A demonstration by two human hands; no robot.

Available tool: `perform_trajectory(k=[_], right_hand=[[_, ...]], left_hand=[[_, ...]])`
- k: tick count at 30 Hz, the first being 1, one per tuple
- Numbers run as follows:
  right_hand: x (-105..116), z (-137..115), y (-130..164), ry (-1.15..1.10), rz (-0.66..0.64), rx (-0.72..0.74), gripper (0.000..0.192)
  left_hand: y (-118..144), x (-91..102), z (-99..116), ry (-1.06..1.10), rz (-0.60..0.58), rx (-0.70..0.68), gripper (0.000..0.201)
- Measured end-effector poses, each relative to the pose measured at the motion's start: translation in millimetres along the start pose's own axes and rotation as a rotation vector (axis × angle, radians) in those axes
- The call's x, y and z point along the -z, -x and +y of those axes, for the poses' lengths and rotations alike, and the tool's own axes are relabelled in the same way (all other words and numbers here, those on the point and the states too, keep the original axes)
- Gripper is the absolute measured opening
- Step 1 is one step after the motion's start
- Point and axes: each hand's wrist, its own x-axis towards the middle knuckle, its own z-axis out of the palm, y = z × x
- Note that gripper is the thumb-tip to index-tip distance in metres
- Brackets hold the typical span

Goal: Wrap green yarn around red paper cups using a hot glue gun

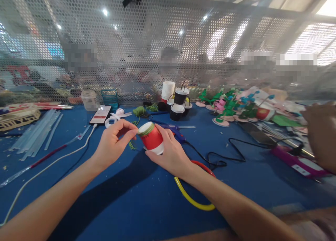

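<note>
A small red and white paper cup (152,139) is tilted above the blue table, with green yarn (146,129) wound in bands around its upper end. My right hand (172,148) is closed around the cup's right side and base. Thumb and fingertips of my left hand (115,139) are pinched at the cup's upper left edge, on the yarn. A loose end of yarn hangs just below those fingers. Behind the cup lies a green yarn ball (139,111). A blue glue gun (178,133) rests behind my right hand, partly hidden by it.
Glue sticks (36,132), a phone (101,115) and its white cable lie left. Small black buckets (177,111) and stacked white cups (168,90) stand at the back. Green craft plants (228,110), a purple power strip (299,162) and another person's hand (321,132) are right.
</note>
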Motion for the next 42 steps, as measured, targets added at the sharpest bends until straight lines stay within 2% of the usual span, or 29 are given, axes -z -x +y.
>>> perform_trajectory(k=[4,12,15,21,25,29,33,38,42], right_hand=[[-1,-2,1,0.0,-0.013,-0.01,0.078],[0,-4,2,-0.116,-0.056,-0.047,0.073],[3,-4,1,-0.274,-0.093,-0.105,0.07],[11,-3,-4,-0.708,-0.258,-0.294,0.052],[13,-3,-4,-0.826,-0.304,-0.321,0.042],[13,-5,-4,-0.934,-0.299,-0.381,0.046],[18,-5,-7,-0.922,-0.26,-0.458,0.048],[32,0,-13,-0.767,-0.337,-0.34,0.049],[34,7,-16,-0.604,-0.267,-0.268,0.054]], left_hand=[[8,-9.8,2,0.1,0.015,-0.002,0.009],[11,-15.8,-6,0.092,0.078,0.006,0.006],[11,-15.7,-7,0.101,0.09,-0.015,0.006],[10,-14.8,-7,0.084,0.146,0.008,0.008],[9,-13.9,-8,0.088,0.142,0.018,0.009],[8,-13.5,-9,0.099,0.143,0.017,0.009],[8,-12.5,-11,0.08,0.123,0.008,0.008],[6,-11.5,-15,0.064,0.073,-0.12,0.005],[6,-10.6,-15,0.033,0.017,-0.167,0.005]])
